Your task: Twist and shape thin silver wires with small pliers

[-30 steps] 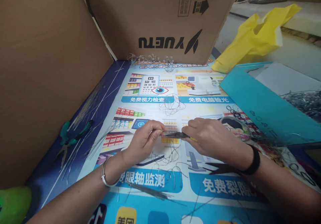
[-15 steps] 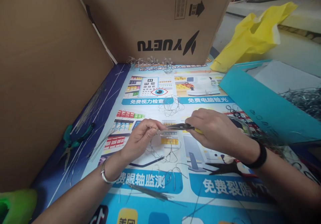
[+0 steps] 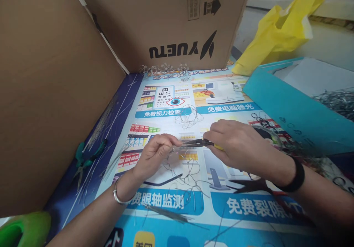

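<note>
My left hand (image 3: 156,153) pinches a thin bent wire piece (image 3: 174,162), whose loops hang below the fingers over the printed sheet. Closed around the yellow handle of long-nosed pliers (image 3: 197,143) is my right hand (image 3: 238,145). The pliers' jaws point left and reach the left fingertips; whether they grip the wire there is too small to tell. Beneath the hands lie loose curled wires (image 3: 192,169). A bundle of straight wires (image 3: 166,213) rests nearer to me. Farther off, a round wire shape (image 3: 189,117) lies on the sheet.
Teal-handled pliers (image 3: 85,158) lie at left beside straight wires. Cardboard (image 3: 166,21) stands behind and at left. At right are a teal box (image 3: 293,110) holding wire, a yellow bag (image 3: 276,36) and dark scissors (image 3: 249,186). A green object (image 3: 33,228) sits front left.
The view has shifted slightly. The pliers' jaws still meet the left fingertips, and both hands keep nearly the same pose and hold.
</note>
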`<state>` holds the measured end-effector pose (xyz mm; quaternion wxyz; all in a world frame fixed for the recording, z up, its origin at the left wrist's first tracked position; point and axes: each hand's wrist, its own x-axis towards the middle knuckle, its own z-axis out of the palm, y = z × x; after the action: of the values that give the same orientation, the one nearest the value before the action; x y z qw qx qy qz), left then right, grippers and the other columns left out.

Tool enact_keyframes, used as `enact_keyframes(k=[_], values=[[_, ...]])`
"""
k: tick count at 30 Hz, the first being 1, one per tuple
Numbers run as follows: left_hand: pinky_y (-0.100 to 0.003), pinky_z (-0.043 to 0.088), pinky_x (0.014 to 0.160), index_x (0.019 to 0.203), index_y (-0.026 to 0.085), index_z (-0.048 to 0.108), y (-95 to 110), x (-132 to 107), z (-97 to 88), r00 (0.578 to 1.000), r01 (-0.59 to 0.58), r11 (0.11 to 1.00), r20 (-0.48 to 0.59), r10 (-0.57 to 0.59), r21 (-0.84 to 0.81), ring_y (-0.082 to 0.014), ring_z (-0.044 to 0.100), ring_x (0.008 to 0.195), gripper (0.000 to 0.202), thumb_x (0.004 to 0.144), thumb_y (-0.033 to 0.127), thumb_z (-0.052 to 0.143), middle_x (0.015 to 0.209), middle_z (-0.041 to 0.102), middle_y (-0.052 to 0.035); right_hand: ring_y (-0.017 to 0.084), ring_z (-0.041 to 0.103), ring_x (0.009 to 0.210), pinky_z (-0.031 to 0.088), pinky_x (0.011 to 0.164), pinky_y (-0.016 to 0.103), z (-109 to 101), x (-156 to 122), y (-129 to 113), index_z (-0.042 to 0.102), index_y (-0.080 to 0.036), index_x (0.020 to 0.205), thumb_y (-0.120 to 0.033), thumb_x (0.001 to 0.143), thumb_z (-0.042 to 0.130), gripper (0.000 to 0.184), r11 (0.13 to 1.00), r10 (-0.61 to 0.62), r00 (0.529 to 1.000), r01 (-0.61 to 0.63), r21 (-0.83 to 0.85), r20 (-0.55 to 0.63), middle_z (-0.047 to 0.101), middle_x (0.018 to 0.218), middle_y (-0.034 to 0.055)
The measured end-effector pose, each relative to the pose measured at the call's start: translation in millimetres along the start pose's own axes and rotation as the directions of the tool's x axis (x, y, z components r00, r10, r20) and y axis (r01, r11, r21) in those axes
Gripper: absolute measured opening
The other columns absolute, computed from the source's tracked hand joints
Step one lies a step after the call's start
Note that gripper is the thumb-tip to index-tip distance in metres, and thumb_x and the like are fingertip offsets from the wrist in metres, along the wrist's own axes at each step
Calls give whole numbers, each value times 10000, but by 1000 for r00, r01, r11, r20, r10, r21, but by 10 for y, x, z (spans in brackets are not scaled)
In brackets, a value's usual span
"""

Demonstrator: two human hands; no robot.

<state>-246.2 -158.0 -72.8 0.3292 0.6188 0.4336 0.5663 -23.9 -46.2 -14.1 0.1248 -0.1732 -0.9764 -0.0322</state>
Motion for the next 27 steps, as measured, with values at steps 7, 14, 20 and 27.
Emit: enact_keyframes(k=[7,14,20,27], values=[[-351,478,860,882,214,532,14,0,-3,1000,14,1000,21,-14,-7,-157,597,951,98,941,232,456,972,635,-41,180,478,707,286,631,298,-23,-13,3,595,-181,756,-231,866,481,166,1000,-1,1000,1,16,6,580,729,47],[-327,474,837,889,208,563,60,30,5,997,78,993,-29,-76,85,-150,597,903,90,922,242,487,945,632,-43,183,498,716,314,648,298,42,-22,1,604,-175,769,-218,867,468,173,999,-28,996,24,46,80,590,741,57],[-315,473,815,878,197,570,72,57,23,981,158,974,-136,-137,160,-149,590,883,108,913,271,500,917,633,-49,190,507,719,308,640,300,102,-28,37,610,-179,776,-237,865,472,174,1000,15,997,-14,-7,79,594,741,62],[-300,457,799,864,191,578,7,62,32,950,251,952,-232,-208,175,-142,584,859,124,899,296,521,893,629,-36,212,530,766,318,661,316,130,11,-38,626,-180,856,-264,883,485,167,993,119,986,-117,-29,116,611,795,60]])
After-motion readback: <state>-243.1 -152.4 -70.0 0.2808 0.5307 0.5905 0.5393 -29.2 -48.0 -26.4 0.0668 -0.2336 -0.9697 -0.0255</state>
